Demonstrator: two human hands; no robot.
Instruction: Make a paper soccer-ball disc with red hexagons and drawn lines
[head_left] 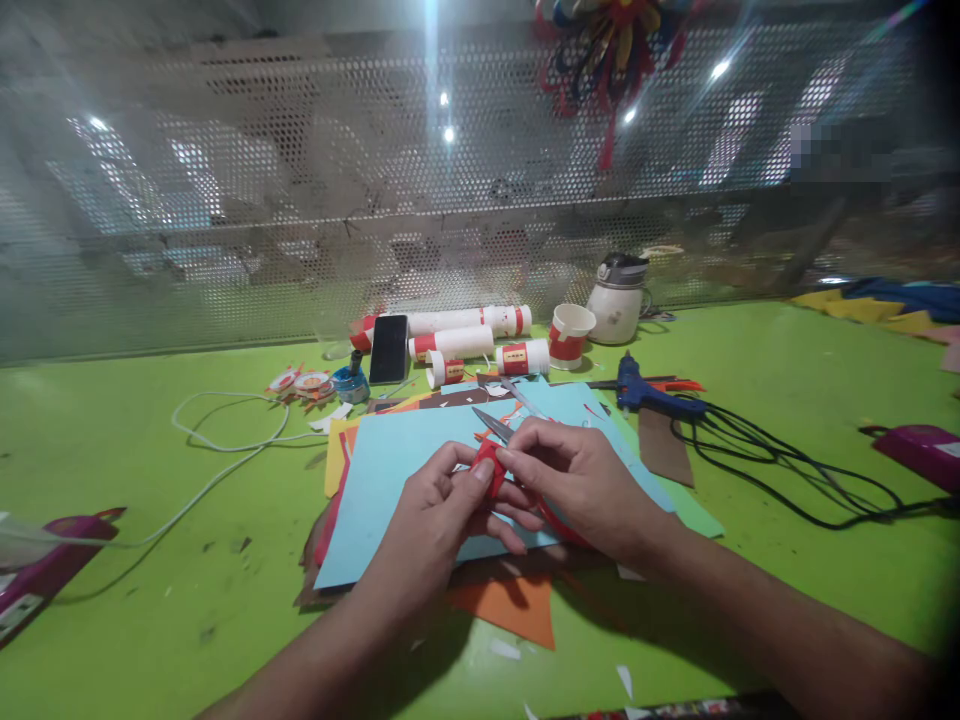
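Left hand (450,495) and right hand (581,475) at one small red piece (489,466).
Piece sits above a pale-blue sheet (397,462) on the green worktop (135,420), pinched by thumb and fingertips of both hands. Scissors (491,424) also tucked in the right, blades angled away. Blue glue gun (651,390) lies beyond, rightward.

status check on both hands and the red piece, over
Left hand pinching red piece. Right hand touching it too, holding scissors. Blue sheet beneath, scraps about.
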